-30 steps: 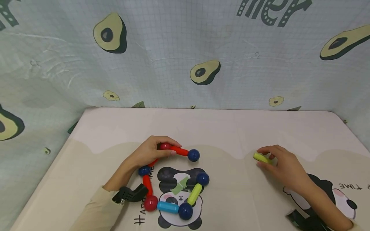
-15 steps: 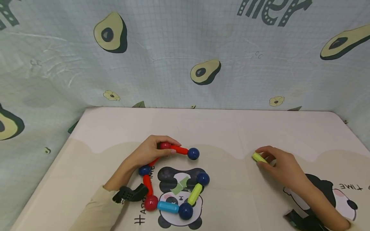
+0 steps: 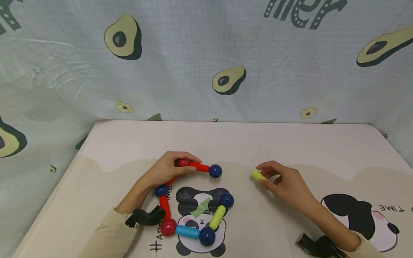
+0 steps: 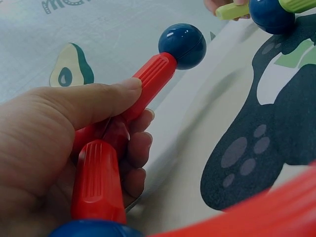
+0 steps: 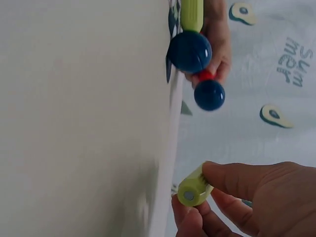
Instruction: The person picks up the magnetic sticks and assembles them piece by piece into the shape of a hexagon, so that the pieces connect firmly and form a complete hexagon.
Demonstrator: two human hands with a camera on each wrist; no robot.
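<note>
My left hand [image 3: 166, 168] grips a red ball [image 3: 183, 162] and the red rod [image 4: 152, 81] joined to it, thumb along the rod. A dark blue ball [image 4: 182, 46] caps that rod's far end. From the held part a chain runs on through red rods, a blue ball [image 3: 161, 190], a red ball [image 3: 168, 227], a light blue rod [image 3: 188, 232], a blue ball [image 3: 207, 236] and a yellow-green rod [image 3: 217, 217] to an end blue ball [image 3: 226, 200]. To the right, my right hand [image 3: 288, 184] pinches a loose yellow-green rod [image 5: 194, 190]; its end shows a round silvery disc.
The pieces lie on a pale table cover [image 3: 251, 222] printed with pandas. A hanging sheet [image 3: 180, 46] with avocado prints stands behind the table's back edge. Black straps [image 3: 145, 216] sit at both wrists.
My right hand has moved left with the yellow-green rod, nearer the end blue balls, mostly in the last half second. The left hand and the chain have stayed nearly still.
</note>
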